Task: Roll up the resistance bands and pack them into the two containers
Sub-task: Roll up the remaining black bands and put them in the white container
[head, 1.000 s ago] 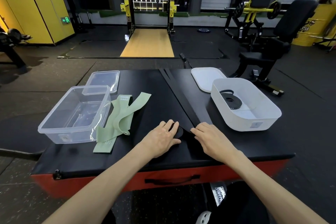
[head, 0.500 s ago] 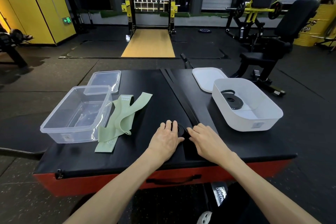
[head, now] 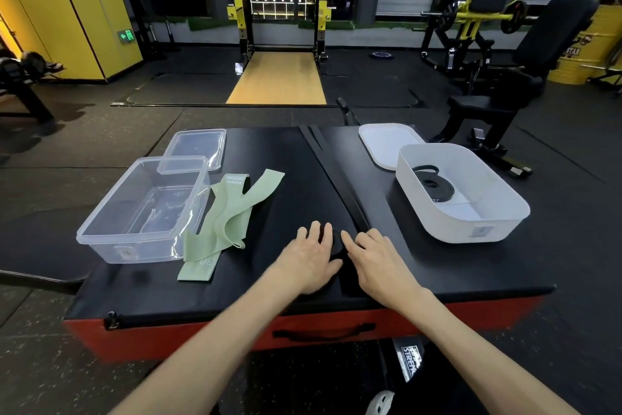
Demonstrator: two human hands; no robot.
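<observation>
Far left of the black roll (head: 334, 241), the clear container (head: 141, 248) stands open with nothing visible in it, its clear lid (head: 197, 148) lying flat just behind it. Between that container and the roll lie the green bands (head: 229, 216), loose and overlapping, one edge against the container's wall; none of them is rolled yet. The left hand (head: 311, 256) lies over the roll's left side with fingers spread and fairly straight, pressing down on it and not closing round it. The roll itself is a black resistance band, partly wound, on the padded box (head: 437, 266) near its front edge, and its unwound tail (head: 331, 172) runs straight away from the roll toward the far edge. The right hand (head: 373, 259) meets the roll's right side with bent fingers; whether they pinch the band or only steady it, I cannot tell. The step in hand looks like the winding of this second black band. The next move calls for turning the roll forward along the tail while keeping the turns tight, since a slack grip would likely let it spring open. Right of the roll and farther back sit the white lid (head: 387, 142) and the white container (head: 447, 229), which holds one coiled black band (head: 432, 185). Nothing lies between the roll and that container.
</observation>
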